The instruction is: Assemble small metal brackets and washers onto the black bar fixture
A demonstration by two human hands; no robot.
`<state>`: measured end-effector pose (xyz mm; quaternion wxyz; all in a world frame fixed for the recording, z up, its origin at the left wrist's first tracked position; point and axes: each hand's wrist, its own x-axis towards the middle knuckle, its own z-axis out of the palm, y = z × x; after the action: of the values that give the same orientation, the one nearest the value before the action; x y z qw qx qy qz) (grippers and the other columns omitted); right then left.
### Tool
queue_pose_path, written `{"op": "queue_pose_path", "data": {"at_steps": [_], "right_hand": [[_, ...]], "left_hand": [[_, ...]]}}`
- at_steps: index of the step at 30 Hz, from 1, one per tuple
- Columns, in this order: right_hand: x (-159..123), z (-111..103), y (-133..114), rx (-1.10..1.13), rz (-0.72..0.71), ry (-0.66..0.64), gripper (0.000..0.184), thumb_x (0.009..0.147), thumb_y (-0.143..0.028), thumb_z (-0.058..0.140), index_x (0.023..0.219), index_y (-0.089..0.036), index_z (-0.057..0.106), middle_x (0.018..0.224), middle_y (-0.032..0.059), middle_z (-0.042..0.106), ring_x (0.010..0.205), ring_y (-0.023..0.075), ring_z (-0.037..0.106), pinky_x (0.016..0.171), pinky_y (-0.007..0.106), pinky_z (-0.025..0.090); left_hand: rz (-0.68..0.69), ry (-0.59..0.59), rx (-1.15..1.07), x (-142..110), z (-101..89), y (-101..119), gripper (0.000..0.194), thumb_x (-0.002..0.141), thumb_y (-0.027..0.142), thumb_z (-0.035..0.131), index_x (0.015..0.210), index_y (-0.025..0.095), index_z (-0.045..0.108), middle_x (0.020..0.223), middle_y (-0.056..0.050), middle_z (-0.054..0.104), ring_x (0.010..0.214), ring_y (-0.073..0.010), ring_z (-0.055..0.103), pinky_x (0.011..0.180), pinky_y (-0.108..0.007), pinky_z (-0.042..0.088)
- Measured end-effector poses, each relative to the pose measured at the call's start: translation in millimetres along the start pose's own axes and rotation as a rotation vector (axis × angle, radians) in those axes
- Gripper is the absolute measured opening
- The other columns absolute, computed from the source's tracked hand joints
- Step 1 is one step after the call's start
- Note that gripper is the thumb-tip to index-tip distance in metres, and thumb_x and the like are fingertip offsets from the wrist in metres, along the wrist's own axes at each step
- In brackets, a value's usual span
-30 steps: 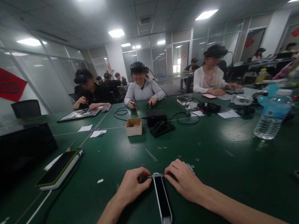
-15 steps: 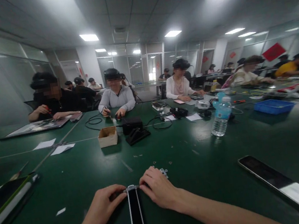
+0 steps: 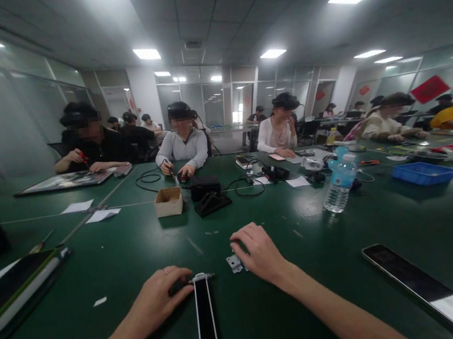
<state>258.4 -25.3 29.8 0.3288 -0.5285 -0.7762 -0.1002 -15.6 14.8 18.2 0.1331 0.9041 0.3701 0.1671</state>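
A long, narrow strip-like piece [image 3: 205,316] with a black face and a silver-white frame lies in front of me, a grey block at its near end. A thin metal bolt-like rod [image 3: 209,276] crosses its far end. My left hand [image 3: 164,291] pinches the rod's left end between thumb and fingers. To the right, my right hand [image 3: 261,253] is low over the table with thumb and fingertips drawn together; anything between them is too small to make out. Beside its thumb lies a small grey metal bracket [image 3: 234,264] with holes, partly covered by the hand.
A phone [image 3: 426,287] lies at right, a water bottle [image 3: 338,186] and a blue tray [image 3: 425,172] beyond. Ahead are a cardboard box [image 3: 169,202] and a black stand [image 3: 208,192] with cables. A green-edged device [image 3: 21,288] lies left. Co-workers sit across the table.
My right hand has let go of the rod's right end and moved right and away from me, to the bracket and small parts. My left hand stays at the rod. The view has shifted slightly.
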Motion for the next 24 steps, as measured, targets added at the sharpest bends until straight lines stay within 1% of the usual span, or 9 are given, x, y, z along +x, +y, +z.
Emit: {"op": "queue_pose_path", "data": {"at_steps": [3,5,7,10,12,15,17,19,24], "right_hand": [[4,-19,31,-0.088,0.050,0.051,0.013,0.089,-0.018,0.049,0.092,-0.015,0.061,0.088,0.0072,0.064,0.084,0.0201,0.053,0.075,0.033,0.039],[4,-28,47,-0.145,0.067,0.029,0.013,0.089,-0.017,0.049,0.091,-0.015,0.061,0.087,0.0073,0.064,0.083,0.0208,0.053,0.074,0.033,0.039],[3,-32,55,-0.152,0.059,-0.029,0.012,0.088,-0.017,0.050,0.090,-0.015,0.061,0.087,0.0070,0.064,0.084,0.0207,0.053,0.073,0.033,0.040],[0,-29,47,-0.093,0.016,-0.159,0.011,0.088,-0.020,0.051,0.091,-0.016,0.061,0.085,0.0055,0.064,0.081,0.0191,0.053,0.071,0.032,0.040],[-2,-21,34,-0.069,-0.003,-0.237,0.013,0.089,-0.025,0.051,0.087,-0.017,0.062,0.082,0.0047,0.063,0.078,0.0183,0.053,0.070,0.031,0.040],[-4,-8,13,-0.091,0.010,-0.317,0.020,0.089,-0.033,0.053,0.079,-0.018,0.062,0.079,0.0051,0.063,0.075,0.0187,0.053,0.067,0.031,0.040],[-5,-1,4,-0.126,0.023,-0.351,0.022,0.088,-0.034,0.055,0.076,-0.018,0.062,0.078,0.0059,0.063,0.076,0.0198,0.053,0.065,0.032,0.040],[-6,4,0,-0.168,0.045,-0.368,0.020,0.087,-0.031,0.055,0.075,-0.017,0.062,0.077,0.0066,0.063,0.076,0.0208,0.053,0.065,0.032,0.040],[-7,10,0,-0.176,0.106,-0.359,0.016,0.087,-0.019,0.054,0.074,-0.014,0.061,0.075,0.0070,0.061,0.072,0.0200,0.054,0.064,0.032,0.042]], "left_hand": [[0.008,0.047,0.029,-1,-4.0,1,0.032,0.088,0.043,0.049,0.107,0.022,0.063,0.094,-0.004,0.067,0.083,-0.0203,0.062,0.075,-0.029,0.048],[0.013,0.088,0.046,-2,-5.5,1,0.032,0.089,0.042,0.046,0.106,0.021,0.063,0.096,-0.005,0.067,0.085,-0.0207,0.061,0.076,-0.030,0.047],[0.018,0.120,0.051,-3,-5.1,0,0.031,0.091,0.041,0.043,0.105,0.021,0.063,0.096,-0.005,0.067,0.085,-0.0204,0.060,0.077,-0.031,0.046],[0.028,0.142,0.043,-3,-1.9,0,0.030,0.092,0.039,0.041,0.104,0.022,0.063,0.095,-0.005,0.067,0.084,-0.0199,0.059,0.075,-0.030,0.045],[0.047,0.149,0.042,-2,-0.3,1,0.030,0.092,0.037,0.040,0.102,0.021,0.063,0.094,-0.005,0.067,0.083,-0.0197,0.059,0.075,-0.031,0.044],[0.073,0.136,0.050,-1,-0.7,8,0.029,0.092,0.034,0.039,0.099,0.020,0.064,0.092,-0.006,0.067,0.082,-0.0196,0.059,0.075,-0.032,0.043],[0.076,0.122,0.058,-1,-2.1,12,0.028,0.092,0.032,0.040,0.099,0.019,0.064,0.091,-0.006,0.067,0.082,-0.0197,0.060,0.074,-0.032,0.043],[0.080,0.122,0.064,-1,-3.3,15,0.027,0.092,0.030,0.040,0.098,0.018,0.064,0.090,-0.006,0.067,0.081,-0.0199,0.060,0.074,-0.032,0.042],[0.092,0.143,0.071,-1,-3.7,17,0.025,0.092,0.027,0.041,0.097,0.018,0.064,0.089,-0.006,0.067,0.080,-0.0199,0.060,0.073,-0.032,0.041]]}}
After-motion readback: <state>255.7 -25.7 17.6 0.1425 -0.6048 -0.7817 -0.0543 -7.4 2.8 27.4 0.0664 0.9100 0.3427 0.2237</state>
